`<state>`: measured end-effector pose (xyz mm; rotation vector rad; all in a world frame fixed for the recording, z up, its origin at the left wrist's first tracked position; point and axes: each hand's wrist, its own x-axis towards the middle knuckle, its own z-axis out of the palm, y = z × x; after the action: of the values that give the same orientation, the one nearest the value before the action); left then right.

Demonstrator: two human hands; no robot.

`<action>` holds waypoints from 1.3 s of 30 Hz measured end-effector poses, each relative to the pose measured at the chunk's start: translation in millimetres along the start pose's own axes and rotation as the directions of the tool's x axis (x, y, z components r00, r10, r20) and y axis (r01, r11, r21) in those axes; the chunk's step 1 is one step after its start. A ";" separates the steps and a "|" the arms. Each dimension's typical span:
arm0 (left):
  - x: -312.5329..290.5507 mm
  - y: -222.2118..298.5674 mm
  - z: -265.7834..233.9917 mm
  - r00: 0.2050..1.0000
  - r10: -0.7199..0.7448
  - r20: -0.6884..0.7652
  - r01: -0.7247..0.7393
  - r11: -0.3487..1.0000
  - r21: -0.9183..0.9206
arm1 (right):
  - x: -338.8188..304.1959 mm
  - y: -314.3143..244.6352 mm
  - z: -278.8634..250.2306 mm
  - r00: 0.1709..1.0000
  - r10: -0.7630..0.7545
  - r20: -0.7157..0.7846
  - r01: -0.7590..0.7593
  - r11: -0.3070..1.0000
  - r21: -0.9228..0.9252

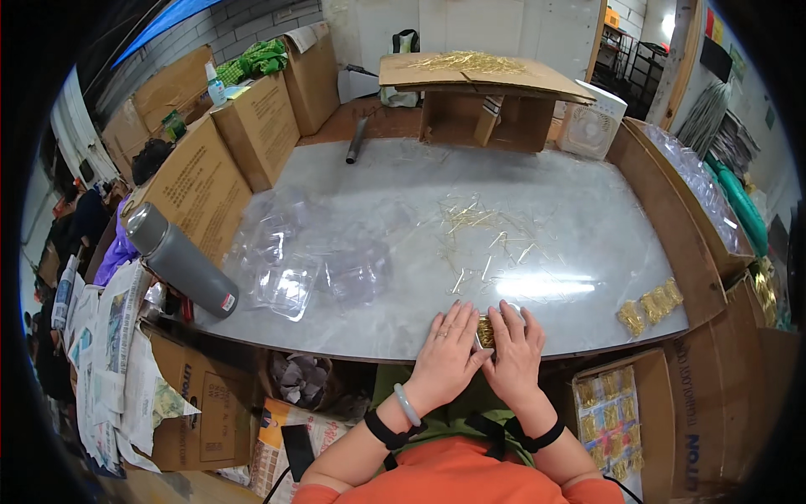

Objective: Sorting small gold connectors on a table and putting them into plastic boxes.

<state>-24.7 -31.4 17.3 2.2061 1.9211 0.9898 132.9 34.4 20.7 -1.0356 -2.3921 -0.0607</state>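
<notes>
At the table's front edge, my left hand (447, 346) and my right hand (514, 344) face each other around a small bundle of gold-coloured wire pieces (484, 332). Their fingers are extended forward and hold the bundle from both sides, with the thumbs close together behind it. Most of the bundle is hidden under the fingers. Ahead of my hands, loose gold-coloured wire pieces (474, 220) lie scattered on the grey tabletop (403, 323). Several clear plastic trays (285, 286) sit to the left. Toward the right edge rests a row of gold-coloured bundles (651, 307).
A grey bottle (180, 260) leans at the left beside cardboard boxes (256, 126). At the back, a cardboard stand (403, 76) carries a gold-coloured pile, with a white fan (592, 122) alongside. Below right, an open carton (663, 412) contains packed gold-coloured bundles. Newspapers (113, 361) hang at lower left.
</notes>
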 end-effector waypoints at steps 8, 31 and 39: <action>7.6 2.1 1.9 0.999 0.021 0.032 -0.021 1.000 0.003 | 2.6 34.9 -21.6 0.989 0.028 0.148 -0.127 0.680 0.722; 23.0 3.3 19.0 0.974 0.194 -0.116 -0.188 0.980 0.059 | -5.2 37.0 -0.1 0.997 0.043 -0.068 -0.005 0.878 0.479; 21.8 4.0 21.7 0.984 0.141 -0.110 -0.144 0.989 -0.026 | -9.5 21.8 1.9 0.999 0.011 -0.042 -0.002 0.980 0.198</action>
<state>-10.0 -4.7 11.0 2.3448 1.7930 1.1756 152.6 43.9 10.9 -0.9390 -2.3013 0.1532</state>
